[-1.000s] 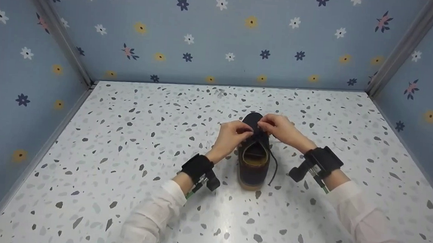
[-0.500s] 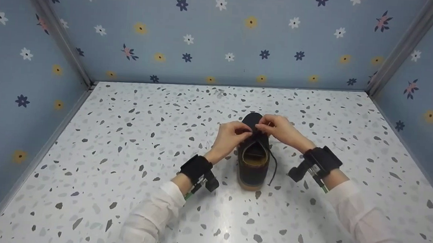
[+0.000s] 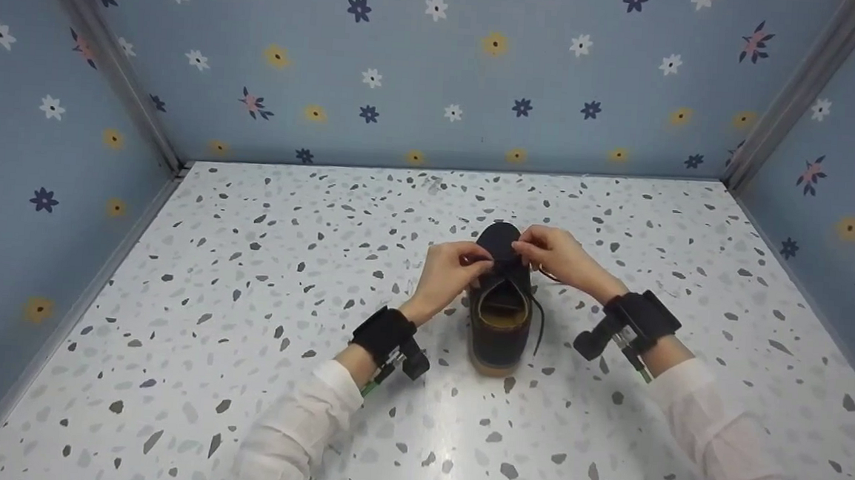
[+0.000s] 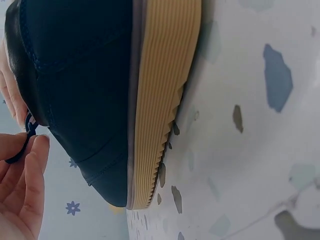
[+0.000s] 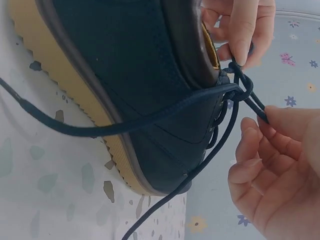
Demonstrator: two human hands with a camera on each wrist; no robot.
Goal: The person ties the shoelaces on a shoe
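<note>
A dark blue lace-up shoe [image 3: 498, 352] with a ribbed tan sole stands upright, its toe pointing away from me. Over its tongue, my left hand [image 3: 443, 272] pinches the dark shoelace [image 4: 30, 131] between thumb and fingertips. My right hand [image 5: 282, 172] pinches a doubled strand of the same lace, drawn out from a knot [image 5: 239, 91] above the eyelets. Two loose lace ends hang down the shoe's right side in the right wrist view. Most of the knot is hidden behind the fingers in the head view.
The shoe stands on a white speckled surface [image 3: 244, 333]. Blue flower-print panels [image 3: 437, 85] close off the back and both sides. Each wrist wears a black strap [image 3: 384, 334] with a small camera mount.
My hands have drawn slightly apart, the left one leftward and the right one rightward. The hanging lace end at the shoe's right side has shifted a little. The shoe stays in place.
</note>
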